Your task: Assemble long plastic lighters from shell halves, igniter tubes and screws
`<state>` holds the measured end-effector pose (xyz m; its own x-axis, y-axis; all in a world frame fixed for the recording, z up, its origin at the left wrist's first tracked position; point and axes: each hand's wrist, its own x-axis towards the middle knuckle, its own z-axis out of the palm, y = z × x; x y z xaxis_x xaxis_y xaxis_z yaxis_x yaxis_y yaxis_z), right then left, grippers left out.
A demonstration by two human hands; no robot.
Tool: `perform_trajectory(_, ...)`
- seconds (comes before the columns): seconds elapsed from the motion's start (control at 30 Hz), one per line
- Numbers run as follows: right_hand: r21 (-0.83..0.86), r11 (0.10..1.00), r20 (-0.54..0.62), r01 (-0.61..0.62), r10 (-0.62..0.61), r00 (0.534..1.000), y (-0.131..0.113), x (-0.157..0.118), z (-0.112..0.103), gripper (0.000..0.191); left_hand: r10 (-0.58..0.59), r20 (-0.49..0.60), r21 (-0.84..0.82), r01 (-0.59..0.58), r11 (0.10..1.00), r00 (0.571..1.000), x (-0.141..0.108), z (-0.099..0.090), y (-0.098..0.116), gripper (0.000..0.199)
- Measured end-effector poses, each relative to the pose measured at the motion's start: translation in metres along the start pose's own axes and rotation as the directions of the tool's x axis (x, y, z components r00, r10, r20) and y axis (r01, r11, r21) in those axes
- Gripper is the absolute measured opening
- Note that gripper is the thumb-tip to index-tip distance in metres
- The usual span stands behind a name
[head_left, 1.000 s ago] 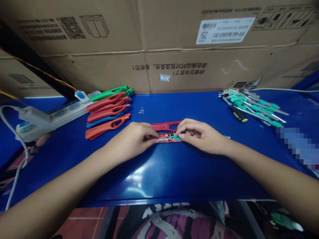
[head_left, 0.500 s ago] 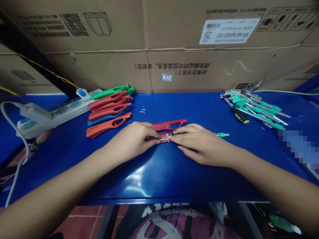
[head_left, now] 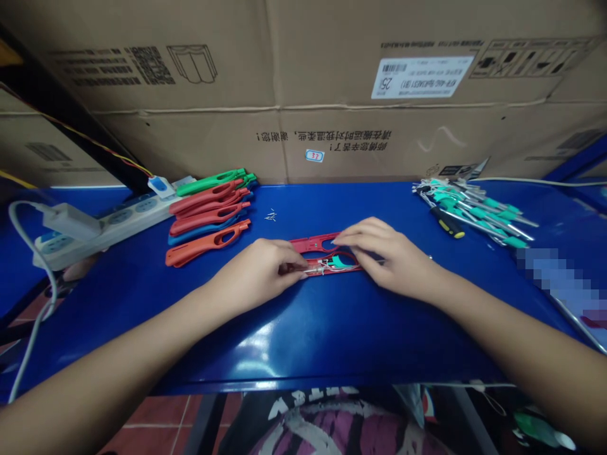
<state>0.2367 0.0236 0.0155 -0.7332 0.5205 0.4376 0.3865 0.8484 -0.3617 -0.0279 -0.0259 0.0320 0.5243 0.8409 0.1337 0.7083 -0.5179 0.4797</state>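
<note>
Near the middle of the blue table, a red shell half [head_left: 351,268] lies open, with a teal part [head_left: 338,261], white wires and a metal piece inside. My left hand [head_left: 279,265] pinches the left end of this shell. Behind it is a second red shell half [head_left: 313,244]. My right hand [head_left: 379,249] has its fingers apart, its fingertips at the right end of the rear half and its thumb near the right end of the front one. A metal rod is mostly hidden under my right hand.
Coloured shells [head_left: 208,246] and a power strip [head_left: 114,221] lie at the left. Small screws [head_left: 270,216] are behind my left hand. Teal-and-metal parts [head_left: 478,208] and a black-yellow screwdriver [head_left: 446,222] lie at the right. Cardboard [head_left: 227,145] stands at the back.
My right hand has lifted off the front shell and moved to the right and slightly back, uncovering the teal part. My left hand stays at the shell's left end. The view has shifted slightly.
</note>
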Motion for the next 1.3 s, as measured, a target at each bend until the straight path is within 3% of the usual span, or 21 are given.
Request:
perform_trajectory(0.1, -0.152, 0.985, 0.043, -0.078, 0.085, 0.995, 0.015, 0.0, 0.001, 0.042, 0.023, -0.03, -0.013, -0.023, 1.0, 0.999, -0.001, 0.0, 0.001, 0.014)
perform_trajectory(0.17, -0.18, 0.976, 0.071, -0.123, 0.137, 0.988, 0.023, -0.001, 0.003, 0.035, 0.016, -0.04, 0.0, -0.016, 1.0, 0.999, -0.002, 0.0, 0.001, 0.014)
perform_trajectory(0.3, -0.105, 0.974, 0.085, -0.203, 0.212, 0.974, 0.031, -0.002, 0.003, 0.014, 0.011, -0.114, 0.086, -0.001, 0.996, 0.993, -0.002, -0.002, 0.001, 0.019)
perform_trajectory(0.4, -0.04, 0.974, 0.119, -0.223, 0.227, 0.967, 0.033, -0.002, -0.001, 0.004, 0.079, -0.17, 0.189, -0.046, 0.981, 0.982, 0.001, -0.001, -0.004, 0.023)
perform_trajectory(0.57, 0.089, 0.96, 0.068, -0.267, 0.262, 0.963, 0.03, 0.001, -0.004, 0.006, 0.162, -0.203, 0.276, -0.102, 0.956, 0.966, 0.005, 0.004, -0.014, 0.033)
perform_trajectory(0.63, 0.282, 0.886, 0.035, -0.367, 0.373, 0.927, 0.026, 0.002, -0.003, 0.013, 0.177, -0.208, 0.285, -0.114, 0.952, 0.962, 0.005, 0.006, -0.016, 0.038)
perform_trajectory(0.73, 0.616, 0.608, 0.141, -0.502, 0.541, 0.829, 0.019, 0.005, -0.002, 0.028, 0.212, -0.224, 0.321, -0.134, 0.937, 0.951, 0.005, 0.006, -0.017, 0.041)
perform_trajectory(0.8, 0.709, 0.452, 0.244, -0.541, 0.563, 0.79, 0.015, 0.006, -0.002, 0.034, 0.239, -0.246, 0.341, -0.147, 0.929, 0.939, 0.004, 0.004, -0.017, 0.04)
perform_trajectory(0.87, 0.724, 0.407, 0.297, -0.557, 0.545, 0.784, 0.012, 0.006, -0.003, 0.034, 0.263, -0.24, 0.331, -0.176, 0.927, 0.935, 0.004, 0.001, -0.017, 0.035)
perform_trajectory(0.93, 0.694, 0.476, 0.282, -0.54, 0.511, 0.812, 0.011, 0.004, -0.005, 0.031, 0.291, -0.201, 0.308, -0.221, 0.925, 0.935, 0.003, 0.0, -0.016, 0.032)
perform_trajectory(1.0, 0.594, 0.646, 0.218, -0.479, 0.444, 0.869, 0.012, 0.002, -0.007, 0.031, 0.301, -0.156, 0.29, -0.247, 0.925, 0.941, 0.003, -0.001, -0.014, 0.032)
perform_trajectory(1.1, 0.339, 0.894, 0.131, -0.294, 0.265, 0.955, 0.015, 0.0, -0.011, 0.036, 0.286, -0.099, 0.264, -0.252, 0.931, 0.953, 0.003, 0.002, -0.012, 0.034)
perform_trajectory(1.2, 0.202, 0.961, 0.161, -0.189, 0.158, 0.974, 0.017, 0.0, -0.014, 0.036, 0.27, -0.039, 0.254, -0.252, 0.934, 0.962, 0.002, 0.005, -0.011, 0.035)
perform_trajectory(1.3, 0.205, 0.964, 0.204, -0.171, 0.129, 0.97, 0.017, 0.001, -0.014, 0.034, 0.265, -0.003, 0.26, -0.256, 0.931, 0.964, 0.002, 0.006, -0.009, 0.035)
